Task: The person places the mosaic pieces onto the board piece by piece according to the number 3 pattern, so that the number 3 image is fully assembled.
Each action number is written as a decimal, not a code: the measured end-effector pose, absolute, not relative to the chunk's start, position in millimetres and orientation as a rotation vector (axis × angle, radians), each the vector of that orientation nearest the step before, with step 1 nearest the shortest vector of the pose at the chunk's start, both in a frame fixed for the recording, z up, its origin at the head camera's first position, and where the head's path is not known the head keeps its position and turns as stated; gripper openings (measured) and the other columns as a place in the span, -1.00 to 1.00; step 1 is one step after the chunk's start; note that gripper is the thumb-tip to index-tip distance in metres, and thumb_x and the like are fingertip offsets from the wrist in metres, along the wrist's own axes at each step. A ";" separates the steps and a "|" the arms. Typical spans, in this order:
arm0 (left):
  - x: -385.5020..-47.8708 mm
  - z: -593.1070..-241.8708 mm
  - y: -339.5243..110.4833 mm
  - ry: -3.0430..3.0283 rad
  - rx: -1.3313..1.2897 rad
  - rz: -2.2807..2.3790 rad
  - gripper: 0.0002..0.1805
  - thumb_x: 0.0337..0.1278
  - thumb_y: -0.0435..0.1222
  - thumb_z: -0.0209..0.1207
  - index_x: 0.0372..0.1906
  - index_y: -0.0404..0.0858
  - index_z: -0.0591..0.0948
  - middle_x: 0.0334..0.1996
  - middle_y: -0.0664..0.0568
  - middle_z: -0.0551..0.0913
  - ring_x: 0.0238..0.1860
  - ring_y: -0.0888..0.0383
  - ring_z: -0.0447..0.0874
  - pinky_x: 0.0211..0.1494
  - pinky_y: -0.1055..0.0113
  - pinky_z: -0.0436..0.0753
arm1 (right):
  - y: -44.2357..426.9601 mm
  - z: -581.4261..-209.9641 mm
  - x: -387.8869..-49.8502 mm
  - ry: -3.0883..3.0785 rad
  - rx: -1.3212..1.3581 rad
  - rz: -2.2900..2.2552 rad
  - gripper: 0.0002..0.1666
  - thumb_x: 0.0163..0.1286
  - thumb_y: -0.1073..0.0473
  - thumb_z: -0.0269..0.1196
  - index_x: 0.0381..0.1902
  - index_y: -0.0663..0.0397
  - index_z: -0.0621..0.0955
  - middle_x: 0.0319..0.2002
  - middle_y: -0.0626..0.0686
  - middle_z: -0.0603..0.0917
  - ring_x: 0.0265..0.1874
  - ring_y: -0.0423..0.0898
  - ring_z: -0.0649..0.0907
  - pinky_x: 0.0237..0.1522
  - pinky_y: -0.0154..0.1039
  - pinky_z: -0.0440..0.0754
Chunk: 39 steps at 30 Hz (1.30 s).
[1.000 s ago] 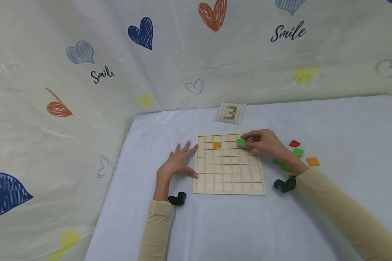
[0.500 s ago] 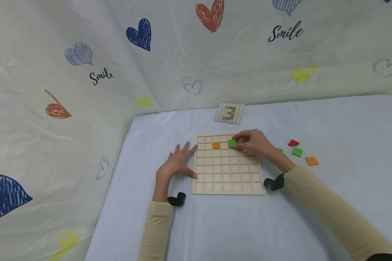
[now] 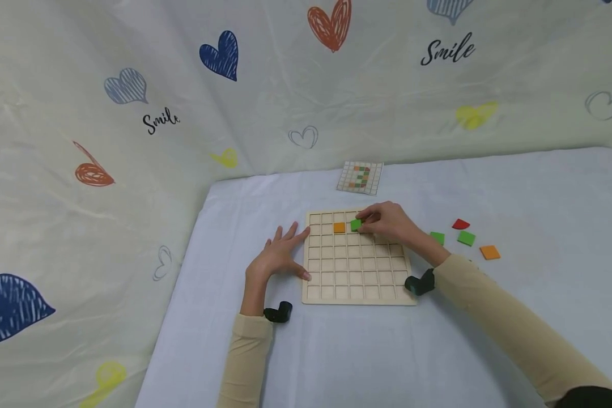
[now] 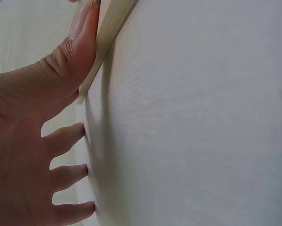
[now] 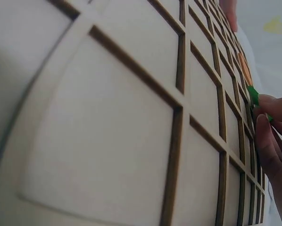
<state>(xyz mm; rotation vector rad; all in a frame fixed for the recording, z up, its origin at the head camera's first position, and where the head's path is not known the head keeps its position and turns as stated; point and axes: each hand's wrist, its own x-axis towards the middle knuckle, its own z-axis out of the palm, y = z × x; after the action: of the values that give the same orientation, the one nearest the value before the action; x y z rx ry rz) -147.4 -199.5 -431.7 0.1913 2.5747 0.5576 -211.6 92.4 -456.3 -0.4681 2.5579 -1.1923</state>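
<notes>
We see the board [image 3: 357, 264], its left edge touched by the left hand [image 3: 277, 255], fingers spread wide; over its far part the right hand [image 3: 389, 220] pinches the green tile [image 3: 355, 225]. We find that square tile, no side clearly longer, to that hand's left and just right of the orange tile [image 3: 339, 228]; whether it touches the board, we cannot tell.

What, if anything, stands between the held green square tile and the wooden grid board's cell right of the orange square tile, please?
Nothing visible: the right hand pinches the green tile beside the orange tile, with nothing between.
</notes>
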 end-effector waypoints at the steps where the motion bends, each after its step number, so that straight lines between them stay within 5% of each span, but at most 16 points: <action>1: -147.4 -431.4 -199.1 2.575 0.190 0.559 0.33 -0.25 -0.06 0.65 0.67 0.08 0.09 0.70 -0.01 -0.19 0.67 -0.23 -0.43 0.64 -0.30 -0.20 | 91.6 -456.4 -211.9 2.559 -0.470 -1.189 -0.59 0.31 0.18 0.44 0.09 0.20 0.74 -0.16 0.15 0.81 -0.16 0.03 0.76 0.02 0.03 0.66; 20: -149.0 -432.6 -198.1 2.579 0.202 0.557 0.32 -0.24 -0.05 0.65 0.67 0.09 0.08 0.70 0.01 -0.19 0.68 -0.22 -0.43 0.65 -0.29 -0.20 | 84.9 -457.5 -209.8 2.635 -0.684 -1.096 -0.65 0.30 0.27 0.42 0.02 0.31 0.74 -0.17 0.19 0.68 -0.23 0.07 0.72 -0.15 -0.02 0.70; 39: -145.9 -431.4 -198.3 2.579 0.158 0.559 0.32 -0.25 -0.07 0.65 0.66 0.09 0.10 0.70 0.00 -0.17 0.68 -0.22 -0.40 0.65 -0.28 -0.20 | 106.3 -444.8 -197.1 2.684 -0.709 -1.109 -0.66 0.34 0.32 0.38 0.07 0.27 0.73 -0.03 0.20 0.76 -0.13 0.09 0.73 -0.06 0.03 0.72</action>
<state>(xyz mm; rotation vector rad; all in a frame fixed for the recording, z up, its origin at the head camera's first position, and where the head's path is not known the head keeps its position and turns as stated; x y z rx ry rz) -145.9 -198.3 -431.4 0.1577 2.5787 0.5593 -197.1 106.3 -444.8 -0.7088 2.6837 -1.1093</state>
